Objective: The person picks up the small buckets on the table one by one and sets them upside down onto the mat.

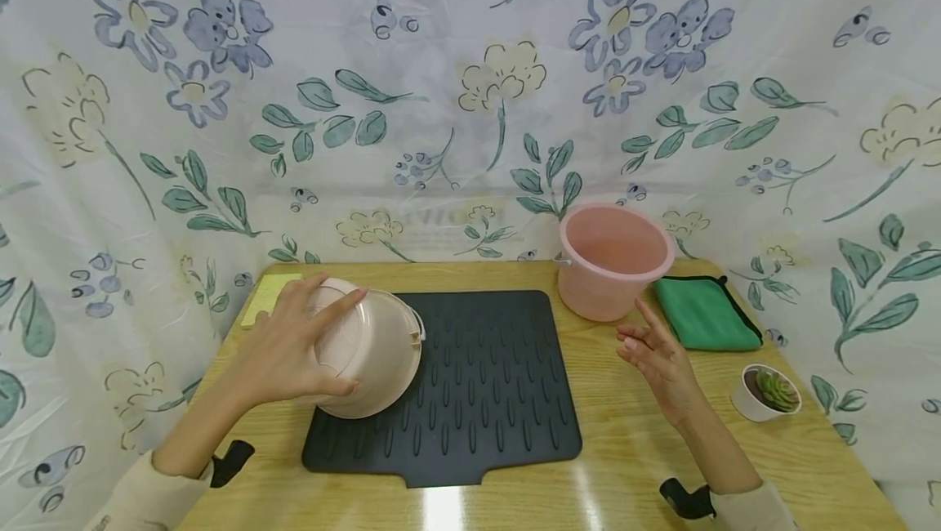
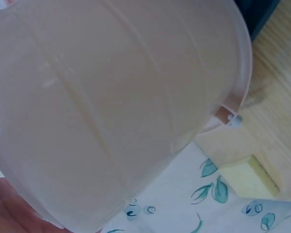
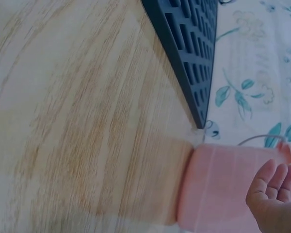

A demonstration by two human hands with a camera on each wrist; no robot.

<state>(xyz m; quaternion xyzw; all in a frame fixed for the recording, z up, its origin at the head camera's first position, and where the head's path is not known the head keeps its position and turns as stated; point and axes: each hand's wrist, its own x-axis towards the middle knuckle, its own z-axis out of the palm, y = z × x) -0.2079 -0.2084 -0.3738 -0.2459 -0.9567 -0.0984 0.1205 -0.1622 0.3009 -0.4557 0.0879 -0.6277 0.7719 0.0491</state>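
While gripping the pale beige plastic bucket round its base with the left hand, tipped with its mouth facing down and rightward over the dark ribbed mat on the wood-grain surface, seems at the step of positioning it. Holding the right hand empty and loosely spread near the round pink plastic bucket; cannot tell whether touching. Next probably calls for a firm grip and a controlled tilt.

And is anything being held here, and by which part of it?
The left hand grips the beige bucket by its base; the right hand, near the pink bucket, holds nothing.
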